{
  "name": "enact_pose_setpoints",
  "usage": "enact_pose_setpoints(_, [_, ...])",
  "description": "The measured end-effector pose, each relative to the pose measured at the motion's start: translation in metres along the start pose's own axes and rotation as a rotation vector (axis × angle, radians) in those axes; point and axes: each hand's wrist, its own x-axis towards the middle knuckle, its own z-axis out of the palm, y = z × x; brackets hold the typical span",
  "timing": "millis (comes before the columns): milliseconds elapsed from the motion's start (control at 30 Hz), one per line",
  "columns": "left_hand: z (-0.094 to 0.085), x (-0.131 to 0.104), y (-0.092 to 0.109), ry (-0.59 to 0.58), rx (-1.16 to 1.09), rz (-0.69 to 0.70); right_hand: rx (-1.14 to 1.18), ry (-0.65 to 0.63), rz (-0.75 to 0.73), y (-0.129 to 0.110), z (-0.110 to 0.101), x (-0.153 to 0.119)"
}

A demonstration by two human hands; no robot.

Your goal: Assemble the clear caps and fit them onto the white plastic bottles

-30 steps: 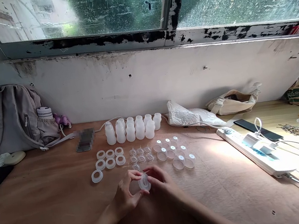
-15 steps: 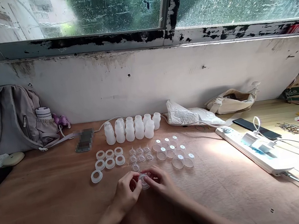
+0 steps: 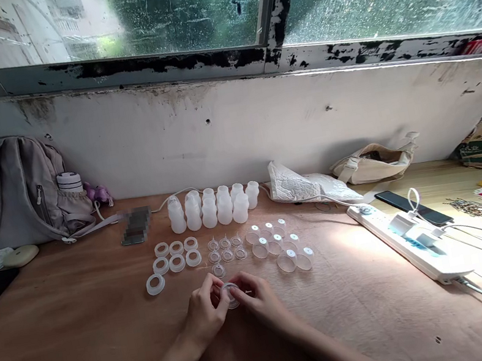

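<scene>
My left hand [image 3: 207, 312] and my right hand [image 3: 262, 301] meet at the table's front middle. Fingers and thumbs of both pinch a translucent ring-shaped bottle part [image 3: 232, 304], partly covered by the fingertips. Just beyond lie clear silicone bottle nipples [image 3: 218, 270] in short rows. White bottle collar rings [image 3: 155, 284] are laid out to the left of these. Rightward, several clear round caps [image 3: 286, 262] with small pale round marks stand in groups. Behind them, frosted white bottles [image 3: 209, 212] stand upright in two rows.
A white power strip [image 3: 413, 243] with plugs and cables crosses the right side, beside a dark phone [image 3: 413, 207]. At the back are a white padded bag [image 3: 292, 182] and a beige pouch [image 3: 373, 162]. A grey backpack [image 3: 14, 189] leans at left.
Both hands stay closed on the ring-shaped part, which has shifted slightly toward me and left. Another person's hand at the far right edge has left the view.
</scene>
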Motion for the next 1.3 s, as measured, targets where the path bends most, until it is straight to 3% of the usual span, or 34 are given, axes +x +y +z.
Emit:
enact_pose_setpoints(333, [0.007,-0.002,-0.001,0.006,0.056,-0.004,0.028,0.026,0.021,-0.002,0.002,0.001])
enact_pose_setpoints(600, [0.006,0.003,-0.005,0.072,-0.036,-0.085,0.253,0.030,0.100,0.008,0.009,0.002])
enact_pose_setpoints(733, [0.004,0.002,-0.003,0.034,0.100,-0.039,0.088,0.040,0.025,0.006,0.005,0.002])
enact_pose_setpoints(867, [0.004,0.001,0.000,0.069,0.238,0.026,-0.044,0.093,-0.042,0.002,0.003,0.000])
enact_pose_setpoints(1100, [0.006,0.002,-0.005,0.076,0.184,0.070,0.003,0.037,0.019,0.001,0.005,0.001])
enact_pose_setpoints(1300, [0.006,-0.001,-0.003,0.052,0.159,0.006,-0.046,0.050,-0.008,-0.003,0.001,0.000])
